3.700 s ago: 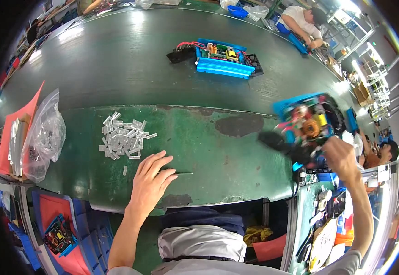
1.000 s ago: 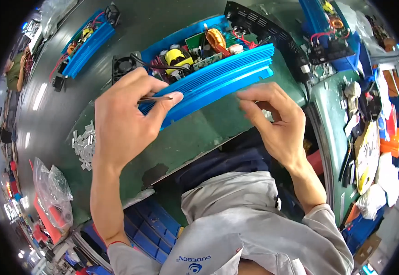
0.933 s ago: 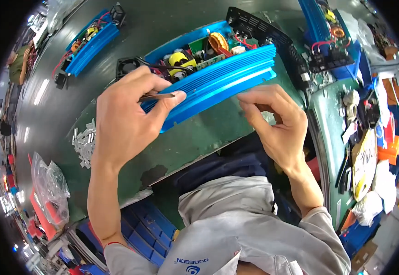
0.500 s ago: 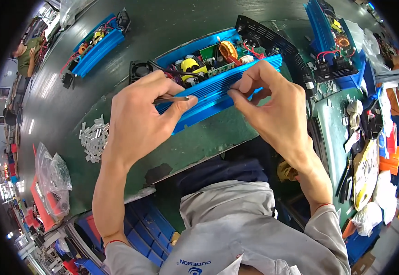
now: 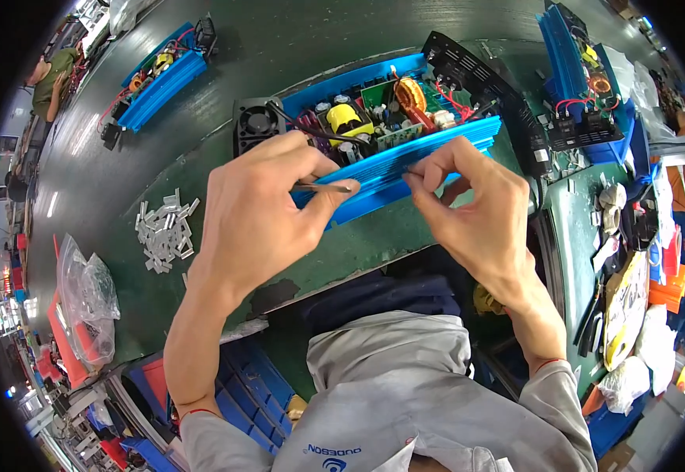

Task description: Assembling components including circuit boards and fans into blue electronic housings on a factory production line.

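Note:
An open blue finned metal housing [image 5: 437,149] lies tilted in front of me, with circuit parts inside. Among them are a yellow-wrapped transformer [image 5: 345,119] and a copper-wound coil [image 5: 411,96]. A black fan [image 5: 258,124] sits at its left end, and a black slotted end panel [image 5: 476,71] stands off to its right. My left hand [image 5: 267,208] pinches a thin metal strip [image 5: 323,188] between thumb and fingers, beside the near finned wall. My right hand [image 5: 476,208] is closed in a pinch at the same wall; what its fingertips hold is too small to make out.
Small metal clips [image 5: 167,234] lie heaped on the green bench [image 5: 342,271] at left. Similar blue units stand at far left [image 5: 163,79] and far right [image 5: 566,71]. A clear plastic bag [image 5: 90,295] lies at the left edge. A person [image 5: 55,82] is at far left.
The blue housing has shifted slightly right and toward me, showing more of its inside. Both hands have moved with it, keeping their pinches.

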Demonstrator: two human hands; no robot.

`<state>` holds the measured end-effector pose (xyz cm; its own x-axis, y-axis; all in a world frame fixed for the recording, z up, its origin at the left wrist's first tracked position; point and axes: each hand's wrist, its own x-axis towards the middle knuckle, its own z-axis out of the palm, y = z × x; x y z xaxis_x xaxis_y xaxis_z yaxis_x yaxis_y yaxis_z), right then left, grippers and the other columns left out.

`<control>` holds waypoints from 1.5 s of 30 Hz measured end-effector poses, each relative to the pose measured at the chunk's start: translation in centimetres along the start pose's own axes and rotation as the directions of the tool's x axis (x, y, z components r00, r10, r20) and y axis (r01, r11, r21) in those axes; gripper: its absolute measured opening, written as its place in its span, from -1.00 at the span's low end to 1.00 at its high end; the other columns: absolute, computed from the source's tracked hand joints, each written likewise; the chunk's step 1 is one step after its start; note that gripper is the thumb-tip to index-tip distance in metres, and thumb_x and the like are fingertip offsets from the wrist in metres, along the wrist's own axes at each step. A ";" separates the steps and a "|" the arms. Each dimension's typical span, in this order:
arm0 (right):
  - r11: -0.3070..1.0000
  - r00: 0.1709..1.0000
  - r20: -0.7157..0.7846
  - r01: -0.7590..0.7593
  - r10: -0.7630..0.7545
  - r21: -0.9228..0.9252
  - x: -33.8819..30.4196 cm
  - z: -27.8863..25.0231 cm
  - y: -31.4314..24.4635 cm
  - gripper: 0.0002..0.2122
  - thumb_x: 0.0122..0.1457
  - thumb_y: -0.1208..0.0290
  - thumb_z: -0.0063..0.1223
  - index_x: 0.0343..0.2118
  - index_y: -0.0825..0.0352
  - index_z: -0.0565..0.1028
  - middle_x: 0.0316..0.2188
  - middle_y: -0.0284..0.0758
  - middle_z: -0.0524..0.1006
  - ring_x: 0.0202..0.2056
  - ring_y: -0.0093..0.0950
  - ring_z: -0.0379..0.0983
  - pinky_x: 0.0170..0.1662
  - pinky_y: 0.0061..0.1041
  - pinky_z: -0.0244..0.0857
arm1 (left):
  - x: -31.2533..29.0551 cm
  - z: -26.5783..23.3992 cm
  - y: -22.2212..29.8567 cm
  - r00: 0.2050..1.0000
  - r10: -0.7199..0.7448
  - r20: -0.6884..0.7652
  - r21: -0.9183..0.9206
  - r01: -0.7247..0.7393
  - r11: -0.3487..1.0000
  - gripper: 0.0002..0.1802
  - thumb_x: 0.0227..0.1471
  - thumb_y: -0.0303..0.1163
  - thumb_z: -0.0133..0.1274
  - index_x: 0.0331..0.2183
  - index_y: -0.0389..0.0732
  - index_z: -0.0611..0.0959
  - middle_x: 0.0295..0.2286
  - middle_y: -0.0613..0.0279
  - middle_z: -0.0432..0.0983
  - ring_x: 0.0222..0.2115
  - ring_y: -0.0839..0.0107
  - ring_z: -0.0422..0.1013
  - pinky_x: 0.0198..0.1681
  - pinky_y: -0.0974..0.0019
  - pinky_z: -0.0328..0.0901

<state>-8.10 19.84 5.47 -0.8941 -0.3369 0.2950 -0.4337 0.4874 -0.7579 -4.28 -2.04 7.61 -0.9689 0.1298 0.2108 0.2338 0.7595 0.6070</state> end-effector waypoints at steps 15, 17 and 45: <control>0.958 0.966 -0.036 -0.250 0.258 0.142 -5.1 3.6 4.3 -0.46 0.00 0.62 0.38 0.08 0.31 0.42 -0.46 -0.30 0.63 -0.42 -0.57 0.58 -0.39 -0.59 0.45 | -3.7 3.7 -0.2 0.990 0.123 0.063 0.256 -0.135 0.957 -0.77 -0.20 -0.31 0.37 -0.52 -0.14 0.63 -0.57 0.30 0.34 -0.55 0.31 0.37 -0.55 0.26 0.26; 0.957 0.966 -0.008 -0.256 0.260 0.137 -5.0 3.5 4.5 -0.45 -0.01 0.61 0.40 0.08 0.32 0.42 -0.47 -0.29 0.63 -0.47 -0.59 0.56 -0.41 -0.62 0.42 | -3.8 3.3 -0.1 0.993 0.088 0.074 0.270 -0.105 0.957 -0.77 -0.20 -0.31 0.36 -0.51 -0.14 0.62 -0.57 0.31 0.34 -0.55 0.33 0.36 -0.55 0.27 0.25; 0.915 0.958 -0.018 -0.266 0.285 0.305 -6.7 3.8 8.5 -0.51 0.06 0.68 0.27 0.05 0.36 0.34 -0.32 -0.30 0.57 -0.46 -0.66 0.42 -0.43 -0.74 0.18 | -9.5 0.7 -3.2 0.926 -0.046 -0.374 0.257 0.151 0.955 -0.61 -0.35 -0.52 0.34 -0.31 -0.04 0.72 -0.47 0.38 0.53 -0.57 0.43 0.43 -0.56 0.40 0.30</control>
<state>-5.35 23.19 -5.12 -0.9825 -0.1696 0.0774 -0.1249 0.2899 -0.9489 4.12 -5.23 3.17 -0.8777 -0.1528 0.4542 0.0565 0.9082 0.4146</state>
